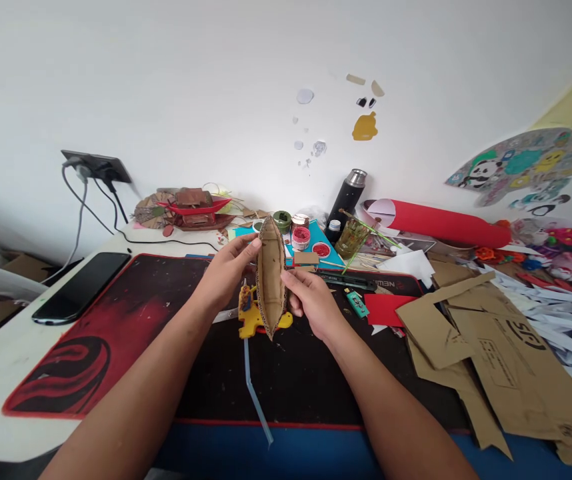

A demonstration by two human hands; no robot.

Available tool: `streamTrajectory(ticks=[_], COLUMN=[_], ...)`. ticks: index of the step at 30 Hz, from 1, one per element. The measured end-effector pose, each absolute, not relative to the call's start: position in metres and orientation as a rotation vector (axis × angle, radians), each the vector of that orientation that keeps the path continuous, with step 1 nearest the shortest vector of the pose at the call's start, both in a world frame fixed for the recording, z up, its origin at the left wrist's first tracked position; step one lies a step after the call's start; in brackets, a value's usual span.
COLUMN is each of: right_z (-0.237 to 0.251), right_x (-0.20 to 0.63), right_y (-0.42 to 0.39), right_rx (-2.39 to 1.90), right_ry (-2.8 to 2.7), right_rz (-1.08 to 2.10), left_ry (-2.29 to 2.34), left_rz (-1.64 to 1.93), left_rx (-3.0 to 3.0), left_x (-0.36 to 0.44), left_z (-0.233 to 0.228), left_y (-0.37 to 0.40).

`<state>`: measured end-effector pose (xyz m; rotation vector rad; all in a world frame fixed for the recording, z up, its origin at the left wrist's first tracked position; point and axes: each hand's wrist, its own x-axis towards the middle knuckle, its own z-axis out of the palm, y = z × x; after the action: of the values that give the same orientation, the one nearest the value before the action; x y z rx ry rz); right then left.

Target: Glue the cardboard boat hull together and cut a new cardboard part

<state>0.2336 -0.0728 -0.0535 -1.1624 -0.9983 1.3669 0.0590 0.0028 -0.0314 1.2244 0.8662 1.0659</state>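
While pinched from both sides, cardboard boat [271, 280] stands on end above the black and red mat [116, 333]. Left hand [229, 270] pressing its left wall, right hand [311, 300] squeezing its right wall. Just behind the boat, one yellow glue gun [251, 319]. Right of the boat, cardboard sheets [496, 360] with printing too blurry to read. Left of the boat, one black phone [81, 287].

Yellow glue gun [252, 317] half hidden behind cardboard boat hull [271, 279]; right hand [312, 301] fingertips out of sight behind hull; cardboard sheets [511, 373] cut off at right edge.
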Motion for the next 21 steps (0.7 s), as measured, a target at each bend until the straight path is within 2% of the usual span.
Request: streamTrajectory(ticks=[7,21], right_z=[-0.0534,-0.0562], right_x=[0.2383,0.2370], right_y=[-0.0699,-0.0695], right_rx=[-1.118,-1.100], right_ry=[-0.909,-0.873], right_rz=[1.323,1.383], left_ry=[0.755,0.761], left_rz=[0.635,0.620], left_rx=[1.363,1.354], left_x=[0.0533,0.0504], left_z=[-0.0350,-0.0387], left_y=[0.0032,0.0072])
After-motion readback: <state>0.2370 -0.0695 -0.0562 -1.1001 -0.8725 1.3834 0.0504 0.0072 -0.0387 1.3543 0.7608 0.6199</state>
